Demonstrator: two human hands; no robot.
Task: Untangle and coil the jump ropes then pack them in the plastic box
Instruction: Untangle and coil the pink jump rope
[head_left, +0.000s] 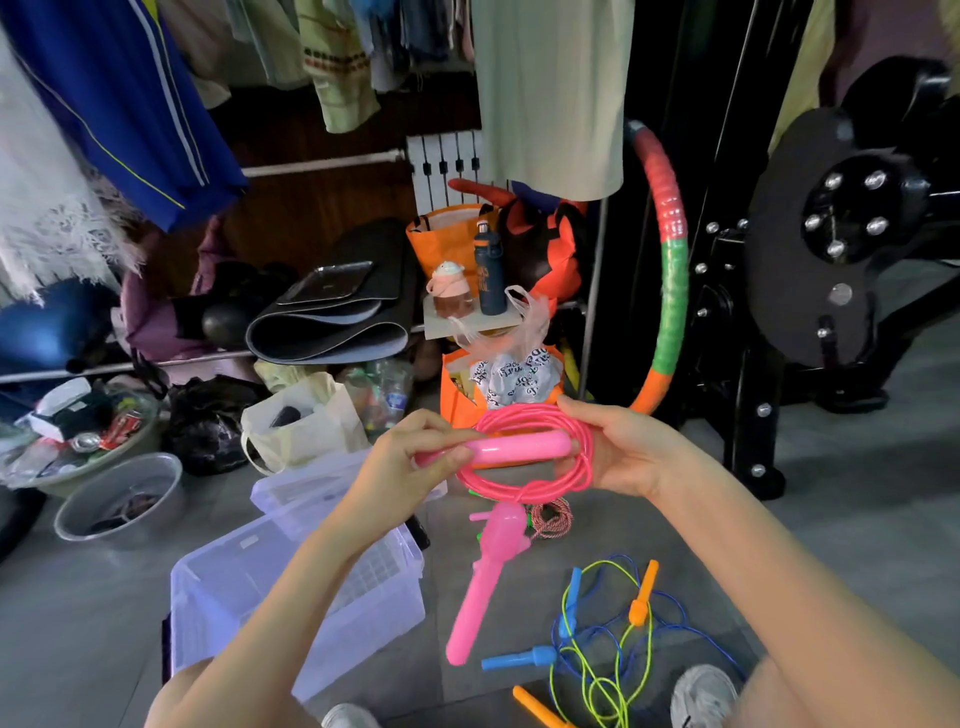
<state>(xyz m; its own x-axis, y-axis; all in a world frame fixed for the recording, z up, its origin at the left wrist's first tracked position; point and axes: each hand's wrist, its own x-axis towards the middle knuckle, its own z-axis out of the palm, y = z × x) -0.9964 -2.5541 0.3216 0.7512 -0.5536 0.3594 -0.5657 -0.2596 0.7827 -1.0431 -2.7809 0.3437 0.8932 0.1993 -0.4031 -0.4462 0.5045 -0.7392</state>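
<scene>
A pink jump rope (524, 478) is coiled into loops in mid-air in front of me. My left hand (410, 467) grips one pink handle (519, 449) lying across the coil. My right hand (623, 452) holds the coil's right side. The second pink handle (483, 587) hangs down below the coil. On the floor at lower right lie a blue rope with blue handles (524, 660) and a yellow-green rope with orange handles (641, 597), tangled together. The clear plastic box (249, 582) stands open on the floor at lower left, under my left forearm. A red-and-white twisted cord (553, 519) lies just behind the hanging handle.
The box's clear lid (311, 483) lies behind it. Metal bowls (119, 499) and bags (296, 421) crowd the left floor. An orange bag (462, 395), a colourful hoop (670, 270) and black gym equipment (831, 260) stand behind. My shoes (701, 696) are at the bottom edge.
</scene>
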